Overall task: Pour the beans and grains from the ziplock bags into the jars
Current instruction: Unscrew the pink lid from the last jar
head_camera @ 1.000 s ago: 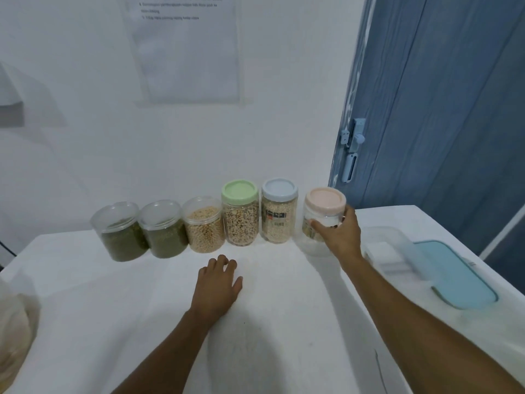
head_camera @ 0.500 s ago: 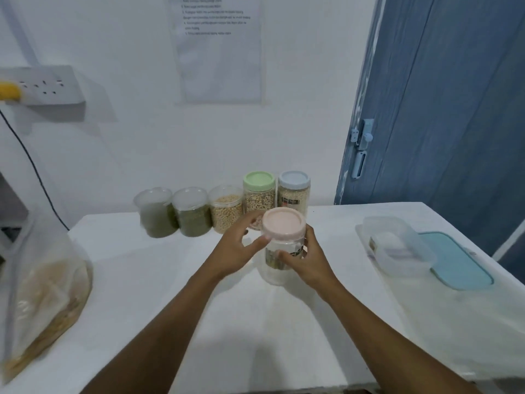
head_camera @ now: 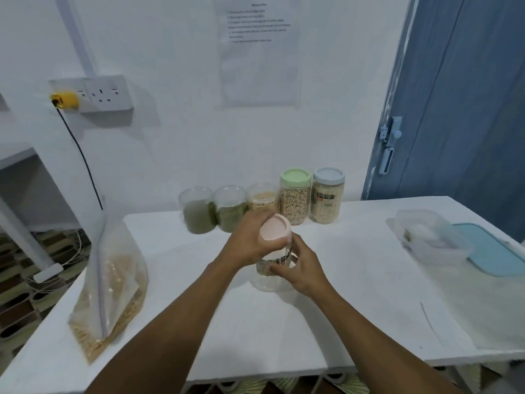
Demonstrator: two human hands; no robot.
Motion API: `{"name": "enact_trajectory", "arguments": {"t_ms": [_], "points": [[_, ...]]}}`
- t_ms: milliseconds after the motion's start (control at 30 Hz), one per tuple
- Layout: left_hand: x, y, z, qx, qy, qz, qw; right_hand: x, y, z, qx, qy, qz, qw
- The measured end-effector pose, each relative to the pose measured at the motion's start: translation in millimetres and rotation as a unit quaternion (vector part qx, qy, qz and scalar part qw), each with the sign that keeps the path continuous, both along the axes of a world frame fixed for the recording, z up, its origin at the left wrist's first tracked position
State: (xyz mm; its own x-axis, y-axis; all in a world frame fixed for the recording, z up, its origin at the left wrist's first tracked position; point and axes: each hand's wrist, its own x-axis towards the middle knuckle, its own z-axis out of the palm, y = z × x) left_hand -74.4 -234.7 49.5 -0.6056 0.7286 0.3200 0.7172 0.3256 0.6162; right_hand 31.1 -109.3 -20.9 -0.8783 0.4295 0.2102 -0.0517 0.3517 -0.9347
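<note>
Jar [head_camera: 267, 282] stands mid-table [head_camera: 355, 294], axis roughly vertical. We find the left hand [head_camera: 250, 243] wrapped round its lid [head_camera: 275, 228] from above and the right hand [head_camera: 301, 265] clasping the body below. Bag [head_camera: 110, 294] sits at the left edge, nearer the left hand.

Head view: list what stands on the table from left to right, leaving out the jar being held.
ziplock bag → first green-filled jar → second green-filled jar → tan-grain jar → green-lidded jar → blue-lidded jar → clear container → blue lid. Held pink-lidded jar left out.
</note>
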Motion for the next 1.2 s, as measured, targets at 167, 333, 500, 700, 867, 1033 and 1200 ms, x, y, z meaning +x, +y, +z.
{"name": "enact_trajectory", "arguments": {"t_ms": [167, 333, 500, 700, 867, 1033, 1200], "points": [[-0.3, -3.2, -1.1, 0.015, 0.025, 0.025, 0.999, -2.4, -19.4, 1.6, 0.015, 0.005, -0.048, 0.999], [7.8, 3.6, -3.3, -0.011, 0.040, 0.073, 0.996, -1.2, -42.5, 4.4, 0.043, 0.023, -0.127, 0.991], [-9.4, -22.4, 29.7, -0.122, 0.192, 0.091, 0.969, 3.6, -31.6, 14.7, 0.055, -0.017, -0.120, 0.991], [-22.8, -29.3, 47.9, -0.131, 0.023, -0.093, 0.987, 12.1, -15.1, 22.2, 0.089, -0.027, -0.073, 0.993], [-22.7, -11.3, 45.0, -0.150, -0.015, -0.124, 0.981, 16.3, -3.9, 24.2, 0.093, -0.038, -0.043, 0.994], [-11.8, 1.1, 44.5, -0.121, 0.080, -0.020, 0.989, 15.9, 2.5, 22.4, 0.095, -0.047, -0.046, 0.993], [-25.9, 1.9, 48.8, -0.042, -0.013, 0.028, 0.999, 17.4, 10.8, 22.7, 0.096, -0.055, -0.058, 0.992]]}}
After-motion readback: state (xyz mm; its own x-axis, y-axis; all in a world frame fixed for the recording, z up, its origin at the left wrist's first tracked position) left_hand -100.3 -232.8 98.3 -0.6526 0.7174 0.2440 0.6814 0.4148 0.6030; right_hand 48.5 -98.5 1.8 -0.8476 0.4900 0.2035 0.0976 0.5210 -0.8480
